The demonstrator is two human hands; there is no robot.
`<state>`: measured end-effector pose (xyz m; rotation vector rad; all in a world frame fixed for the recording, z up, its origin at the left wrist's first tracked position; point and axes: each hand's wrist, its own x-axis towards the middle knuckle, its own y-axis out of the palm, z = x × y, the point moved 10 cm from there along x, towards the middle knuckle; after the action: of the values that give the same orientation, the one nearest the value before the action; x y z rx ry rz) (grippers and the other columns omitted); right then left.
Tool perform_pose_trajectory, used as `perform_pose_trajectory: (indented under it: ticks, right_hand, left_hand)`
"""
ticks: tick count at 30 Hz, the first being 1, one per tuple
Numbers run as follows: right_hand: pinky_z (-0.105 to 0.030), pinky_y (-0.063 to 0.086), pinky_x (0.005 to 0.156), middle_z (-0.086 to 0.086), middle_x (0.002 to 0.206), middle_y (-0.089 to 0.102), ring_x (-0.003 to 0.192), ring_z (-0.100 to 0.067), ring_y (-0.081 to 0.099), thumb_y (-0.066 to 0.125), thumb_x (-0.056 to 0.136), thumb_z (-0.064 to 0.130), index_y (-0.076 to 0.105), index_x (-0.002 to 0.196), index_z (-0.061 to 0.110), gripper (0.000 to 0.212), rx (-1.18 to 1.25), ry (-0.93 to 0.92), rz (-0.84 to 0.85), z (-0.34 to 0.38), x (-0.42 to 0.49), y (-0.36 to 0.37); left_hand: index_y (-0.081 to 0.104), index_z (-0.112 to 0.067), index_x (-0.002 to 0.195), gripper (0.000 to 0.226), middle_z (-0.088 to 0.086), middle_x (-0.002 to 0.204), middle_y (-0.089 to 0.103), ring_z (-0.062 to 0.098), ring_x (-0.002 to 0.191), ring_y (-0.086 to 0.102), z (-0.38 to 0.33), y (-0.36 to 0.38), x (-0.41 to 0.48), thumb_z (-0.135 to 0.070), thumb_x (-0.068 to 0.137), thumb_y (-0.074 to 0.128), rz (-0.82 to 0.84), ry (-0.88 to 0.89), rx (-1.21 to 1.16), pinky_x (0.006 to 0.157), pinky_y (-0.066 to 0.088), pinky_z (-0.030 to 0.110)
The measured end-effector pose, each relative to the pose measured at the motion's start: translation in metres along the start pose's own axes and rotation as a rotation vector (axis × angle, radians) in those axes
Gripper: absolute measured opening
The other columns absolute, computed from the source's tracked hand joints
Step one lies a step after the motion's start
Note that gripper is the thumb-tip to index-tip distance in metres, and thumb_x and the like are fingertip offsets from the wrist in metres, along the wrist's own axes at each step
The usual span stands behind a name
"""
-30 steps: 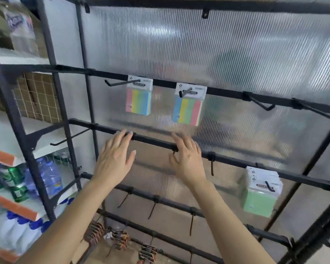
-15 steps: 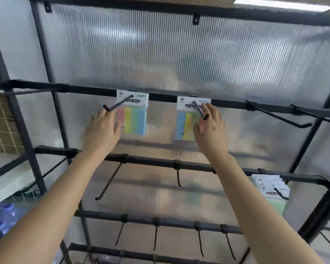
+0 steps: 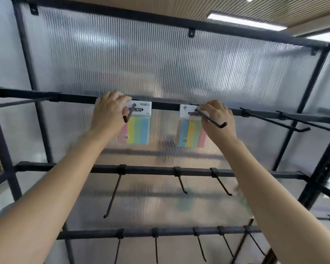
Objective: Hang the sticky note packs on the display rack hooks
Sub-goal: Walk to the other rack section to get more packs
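Note:
Two sticky note packs with white header cards and coloured strips hang on the rack's upper bar [image 3: 168, 106]. The left pack [image 3: 139, 130] is on a short black hook [image 3: 129, 116]. My left hand [image 3: 111, 113] holds its top left corner, fingers curled over the header at the bar. The right pack [image 3: 189, 134] hangs on a longer hook [image 3: 215, 122]. My right hand [image 3: 217, 119] grips its header's right side, with the hook's rod passing in front of the fingers. Both hands cover part of the headers.
Empty hooks [image 3: 293, 124] stick out from the upper bar to the right. Two lower bars [image 3: 151, 169] carry several empty hooks pointing down and forward. A ribbed translucent panel [image 3: 160, 63] backs the rack. Black posts [image 3: 320, 178] frame both sides.
Both hands rose from the lower bar to the two hanging packs and closed on their header cards. The view tilted upward, so the ceiling now shows.

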<state>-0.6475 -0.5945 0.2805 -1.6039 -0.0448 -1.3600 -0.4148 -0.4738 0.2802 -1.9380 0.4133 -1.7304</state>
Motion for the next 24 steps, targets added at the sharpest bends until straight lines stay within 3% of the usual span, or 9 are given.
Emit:
perform_pose_trajectory:
  ticks: [6, 12, 18, 24]
  right_hand:
    - [-0.037, 0.034, 0.085, -0.012, 0.108, 0.058, 0.104, -0.031, 0.051, 0.056, 0.090, 0.017, 0.065, 0.106, 0.007, 0.021, 0.009, -0.004, -0.093, 0.001, 0.001, -0.010]
    - [-0.033, 0.033, 0.084, -0.011, 0.103, 0.062, 0.100, -0.029, 0.052, 0.047, 0.096, 0.019, 0.058, 0.102, 0.007, 0.017, -0.032, 0.047, 0.021, 0.000, 0.016, 0.001]
    - [-0.029, 0.028, 0.074, -0.013, 0.099, 0.064, 0.096, -0.030, 0.054, 0.045, 0.097, 0.015, 0.059, 0.101, 0.005, 0.018, -0.036, 0.064, 0.031, -0.002, 0.016, 0.003]
    - [-0.029, 0.029, 0.073, -0.012, 0.097, 0.063, 0.093, -0.030, 0.055, 0.045, 0.097, 0.016, 0.059, 0.101, 0.005, 0.018, -0.040, 0.063, 0.029, 0.001, 0.015, -0.001]
  left_hand:
    - [0.064, -0.004, 0.109, 0.021, 0.012, 0.100, 0.058, 0.032, 0.100, 0.049, -0.001, -0.008, 0.003, -0.008, 0.090, 0.056, -0.041, 0.031, -0.049, 0.084, 0.030, 0.038]
    - [0.061, -0.004, 0.093, 0.013, 0.011, 0.097, 0.059, 0.031, 0.097, 0.049, -0.001, -0.005, 0.018, -0.016, 0.089, 0.060, -0.039, 0.010, -0.067, 0.082, 0.029, 0.036]
    - [0.064, 0.003, 0.092, 0.020, 0.017, 0.099, 0.062, 0.034, 0.099, 0.050, 0.005, 0.008, 0.034, -0.016, 0.088, 0.060, 0.081, -0.040, -0.079, 0.082, 0.030, 0.035]
    - [0.069, 0.002, 0.076, 0.011, 0.017, 0.075, 0.057, 0.036, 0.081, 0.052, -0.001, -0.009, 0.029, -0.009, 0.079, 0.068, -0.048, 0.054, -0.103, 0.071, 0.026, 0.033]
